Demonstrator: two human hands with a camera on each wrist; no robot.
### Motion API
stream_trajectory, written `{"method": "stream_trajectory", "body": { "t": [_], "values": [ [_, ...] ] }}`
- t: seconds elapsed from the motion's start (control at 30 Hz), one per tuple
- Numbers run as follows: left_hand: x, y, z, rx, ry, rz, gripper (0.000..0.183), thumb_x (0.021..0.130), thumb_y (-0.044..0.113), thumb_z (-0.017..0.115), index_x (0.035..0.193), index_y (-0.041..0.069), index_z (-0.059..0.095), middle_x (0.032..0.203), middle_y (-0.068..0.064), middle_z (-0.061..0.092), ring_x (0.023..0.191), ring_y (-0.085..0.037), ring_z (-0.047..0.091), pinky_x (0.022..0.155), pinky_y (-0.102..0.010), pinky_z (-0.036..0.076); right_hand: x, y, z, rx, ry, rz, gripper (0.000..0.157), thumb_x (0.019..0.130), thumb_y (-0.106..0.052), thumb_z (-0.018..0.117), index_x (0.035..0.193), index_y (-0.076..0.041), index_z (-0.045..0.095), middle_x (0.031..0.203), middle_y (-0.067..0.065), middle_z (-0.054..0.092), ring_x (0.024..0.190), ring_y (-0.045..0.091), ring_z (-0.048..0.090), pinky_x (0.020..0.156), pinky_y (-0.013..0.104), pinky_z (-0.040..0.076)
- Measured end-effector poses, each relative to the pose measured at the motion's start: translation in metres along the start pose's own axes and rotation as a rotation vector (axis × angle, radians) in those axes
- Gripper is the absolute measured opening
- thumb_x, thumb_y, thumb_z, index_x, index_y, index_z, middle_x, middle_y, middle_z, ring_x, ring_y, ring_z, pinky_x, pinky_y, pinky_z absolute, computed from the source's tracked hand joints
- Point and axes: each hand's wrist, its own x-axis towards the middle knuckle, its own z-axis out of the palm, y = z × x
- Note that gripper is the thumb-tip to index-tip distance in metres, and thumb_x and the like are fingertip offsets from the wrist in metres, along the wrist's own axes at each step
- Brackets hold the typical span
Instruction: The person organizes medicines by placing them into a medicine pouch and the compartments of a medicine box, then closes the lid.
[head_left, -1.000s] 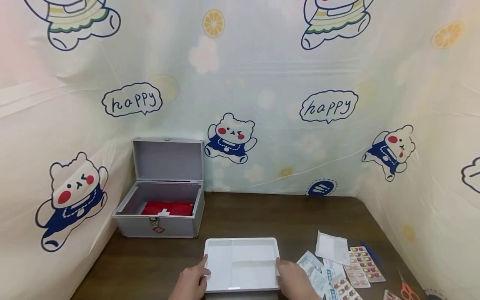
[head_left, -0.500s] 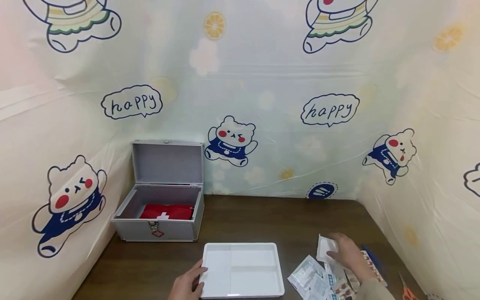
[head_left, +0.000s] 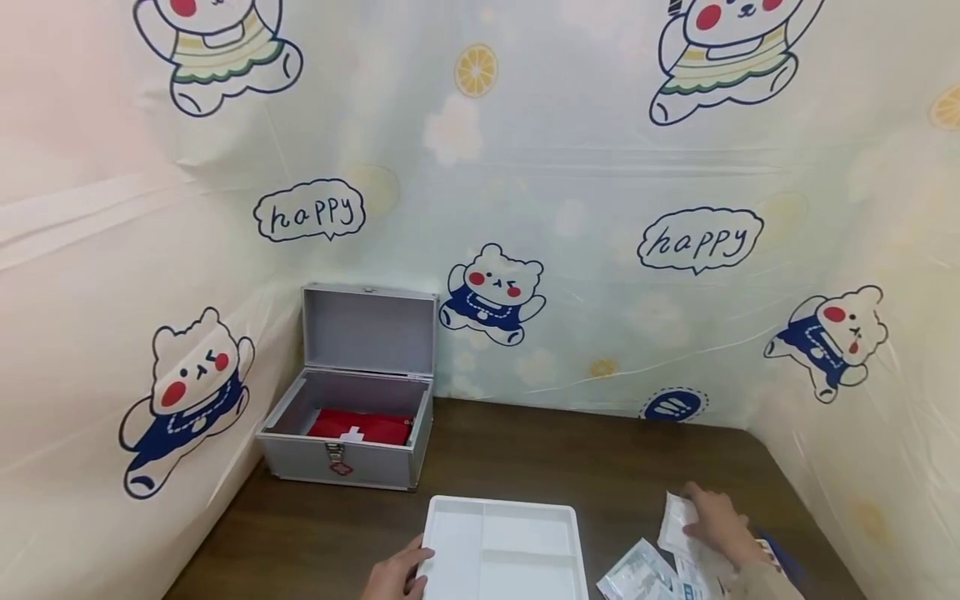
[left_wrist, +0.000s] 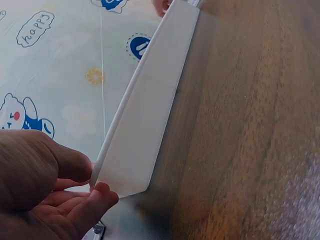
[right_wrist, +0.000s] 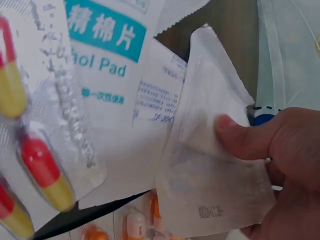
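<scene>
A white compartment tray (head_left: 453,542) lies on the table, cut off by the lower edge of the head view. My left hand (head_left: 396,571) holds its left side. In the left wrist view, thumb and fingers pinch a corner of the tray wall (left_wrist: 145,110). Over at the right, my right hand (head_left: 720,525) grips a flat white paper packet (right_wrist: 215,185), thumb on its face and other fingers behind it. Beside that packet, the right wrist view shows an alcohol pad sachet (right_wrist: 107,50) and a blister pack of red-and-yellow capsules (right_wrist: 45,165).
A silver case (head_left: 345,462) with its lid up stands at the back left, a red pouch (head_left: 326,423) with a white cross inside. More sachets (head_left: 637,571) lie between tray and right hand. Printed curtain (head_left: 585,308) encloses the brown table (head_left: 525,450).
My right hand has left the tray's right edge, reached to the white packet and taken hold of it. My left hand stays at the tray's left side. The head view has shifted.
</scene>
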Motion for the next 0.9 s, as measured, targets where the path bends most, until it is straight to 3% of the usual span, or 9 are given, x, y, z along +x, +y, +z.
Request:
{"method": "stream_trajectory", "body": {
  "t": [0.17,0.3,0.5,0.77,0.9],
  "values": [
    [0.001,0.003,0.000,-0.054,-0.029,-0.040,0.029,0.088,0.008,0.070,0.115,-0.001,0.070,0.134,-0.029,0.060,0.104,-0.025,0.069,0.080,-0.039,0.059,-0.005,-0.008,-0.015,0.007,0.149,-0.134,0.029,0.075,0.004,0.074,0.098,-0.006,0.061,0.090,0.014,0.071,0.081,0.033,0.067,0.067,0.050,0.054],
    [0.001,0.006,0.001,-0.051,-0.032,-0.041,0.029,0.088,0.007,0.070,0.115,-0.002,0.069,0.134,-0.031,0.059,0.105,-0.034,0.068,0.081,-0.046,0.058,-0.010,-0.022,-0.036,0.022,0.172,-0.148,0.025,0.076,0.003,0.072,0.098,-0.004,0.064,0.092,0.015,0.072,0.082,0.033,0.067,0.068,0.050,0.053],
    [-0.001,0.007,0.000,-0.008,0.010,-0.018,0.029,0.086,0.004,0.073,0.113,-0.002,0.070,0.132,-0.029,0.061,0.105,-0.035,0.068,0.080,-0.041,0.059,-0.014,-0.061,-0.052,0.165,0.119,-0.196,0.020,0.081,-0.001,0.073,0.100,-0.006,0.068,0.092,0.009,0.072,0.079,0.021,0.063,0.067,0.038,0.051],
    [0.001,0.011,-0.001,-0.039,0.007,-0.076,0.030,0.084,0.002,0.074,0.113,-0.002,0.069,0.133,-0.029,0.061,0.111,-0.040,0.066,0.086,-0.051,0.057,-0.018,-0.127,-0.045,0.290,0.055,-0.384,0.017,0.087,-0.001,0.067,0.104,-0.006,0.069,0.099,0.008,0.073,0.088,0.019,0.067,0.073,0.029,0.053],
    [0.000,0.014,0.000,-0.044,0.019,-0.086,0.032,0.082,0.001,0.075,0.114,-0.002,0.069,0.132,-0.029,0.061,0.112,-0.041,0.066,0.089,-0.055,0.055,-0.016,-0.156,-0.040,0.364,0.001,-0.408,0.014,0.087,-0.003,0.070,0.100,-0.008,0.070,0.096,0.006,0.074,0.083,0.015,0.064,0.070,0.026,0.051]
  ]
}}
